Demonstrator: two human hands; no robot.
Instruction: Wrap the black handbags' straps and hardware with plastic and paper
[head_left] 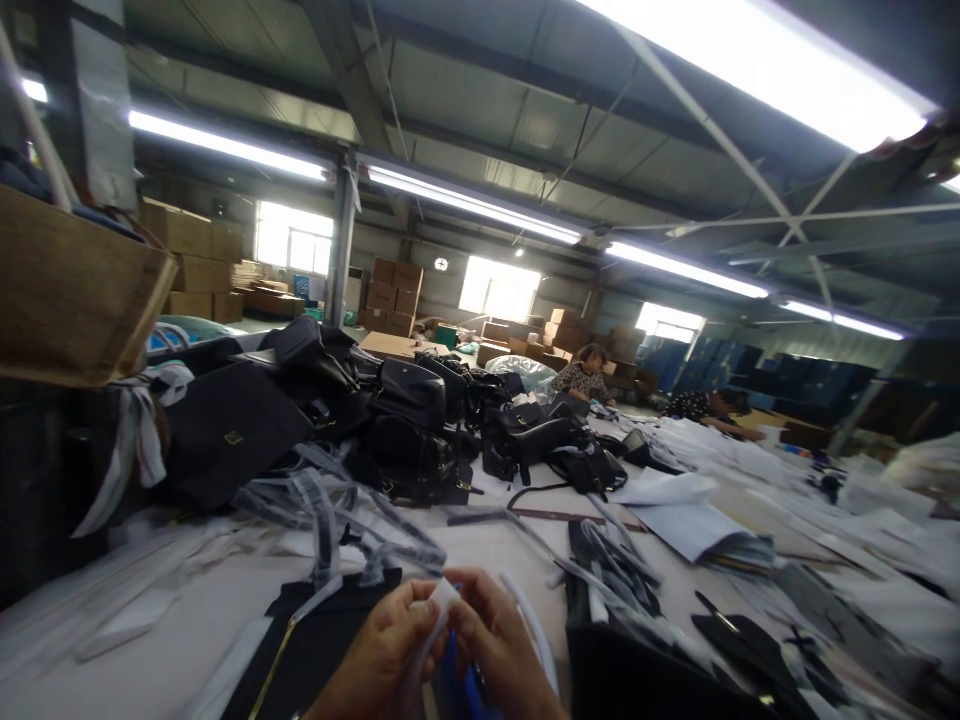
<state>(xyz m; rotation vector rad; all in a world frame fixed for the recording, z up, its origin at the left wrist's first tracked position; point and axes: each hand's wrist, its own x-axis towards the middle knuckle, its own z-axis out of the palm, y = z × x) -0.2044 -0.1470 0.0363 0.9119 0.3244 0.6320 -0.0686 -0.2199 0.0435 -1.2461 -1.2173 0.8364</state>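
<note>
Close in front of me, my left hand (394, 635) and my right hand (499, 630) meet, fingers closed on a thin white strip (442, 600). Thumbs and fingertips of both hands pinch it near its upper end. Something blue (466, 680) shows below the fingers of my right hand; its kind is unclear. To the left of my hands lies a flat black bag (262, 655) with a gold zipper, its straps (326, 530) wrapped in pale film. At right is another black bag (637, 650), with wrapped straps (600, 570) lying over it.
Black handbags (409, 395) are heaped across the far side of the table (495, 550). White sheets (694, 525) spread to the right. A brown bag (75, 290) hangs at left. Two people (581, 378) work farther back. Cardboard boxes (390, 295) stand behind.
</note>
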